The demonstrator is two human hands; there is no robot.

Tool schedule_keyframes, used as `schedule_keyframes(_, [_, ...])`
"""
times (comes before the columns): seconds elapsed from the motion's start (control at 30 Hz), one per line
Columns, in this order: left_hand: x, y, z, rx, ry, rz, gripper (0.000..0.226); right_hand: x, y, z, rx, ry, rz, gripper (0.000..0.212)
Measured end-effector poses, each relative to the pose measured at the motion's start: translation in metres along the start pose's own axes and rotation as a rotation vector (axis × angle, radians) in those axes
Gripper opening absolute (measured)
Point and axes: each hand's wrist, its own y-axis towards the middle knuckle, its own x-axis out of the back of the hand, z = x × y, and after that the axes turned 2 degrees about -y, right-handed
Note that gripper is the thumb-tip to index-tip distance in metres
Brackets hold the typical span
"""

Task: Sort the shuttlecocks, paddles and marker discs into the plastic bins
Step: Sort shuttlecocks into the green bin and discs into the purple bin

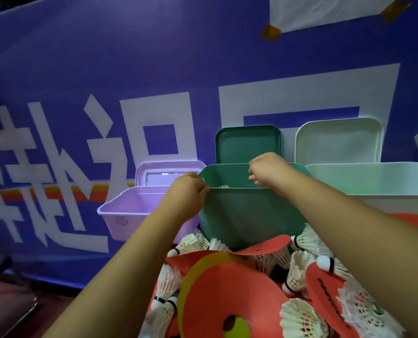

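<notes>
while the left hand [191,191] pinches the near left corner of the green bin [252,215] by its rim, the right hand [269,172] hangs over the bin's open top with fingers curled downward. whether they hold anything i cannot tell, as the fingertips point away into the bin. a tuft of white feathers [223,186], probably shuttlecocks, shows just inside above the near rim.

the bin's lower edge meets a loose heap of shuttlecocks [300,267] and flat pieces. among them are an orange-red marker disc [215,286] with a hole, lying over a yellow one, and a red piece with black lettering [325,291]. that footing looks uneven to me, so a tug at the corner could tip the bin toward the person and spill it, or crush feathers beneath. the bins also stand close together, so a careless drop could land in the wrong one.

left of it is the purple bin [130,211], and right of it the larger white bin [386,189]. both are open, with their floors hidden by the near walls. behind each bin its lid stands propped upright: the purple lid [169,172], the green lid [248,145] and the white lid [339,140], all leaning on a blue banner [81,69] with white characters.
</notes>
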Motion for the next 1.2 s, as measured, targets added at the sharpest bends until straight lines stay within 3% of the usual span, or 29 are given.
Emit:
schedule_keyframes(0.13, [0.008,-0.006,-0.004,-0.019,0.031,0.043,0.032,0.007,-0.044,0.014,0.168,-0.096,-0.091,0.033])
schedule_keyframes(0.3, [0.030,-0.025,-0.022,-0.005,0.032,0.134,0.043,0.030,-0.081,0.030,0.273,-0.252,-0.017,0.034])
schedule_keyframes(0.47, [0.053,-0.067,-0.052,0.006,-0.113,0.132,0.033,0.057,-0.133,0.032,0.292,-0.170,0.008,0.032])
schedule_keyframes(0.77, [0.031,-0.196,-0.130,-0.181,-0.452,0.221,0.017,0.091,-0.273,-0.051,0.349,-0.131,-0.064,0.020])
schedule_keyframes(1.0, [-0.019,-0.237,-0.165,-0.100,-0.507,0.123,0.018,0.096,-0.334,-0.116,0.433,-0.093,-0.322,0.023])
schedule_keyframes(1.2, [-0.039,-0.248,-0.174,-0.024,-0.411,0.071,0.014,0.076,-0.355,-0.147,0.511,-0.214,-0.218,0.022])
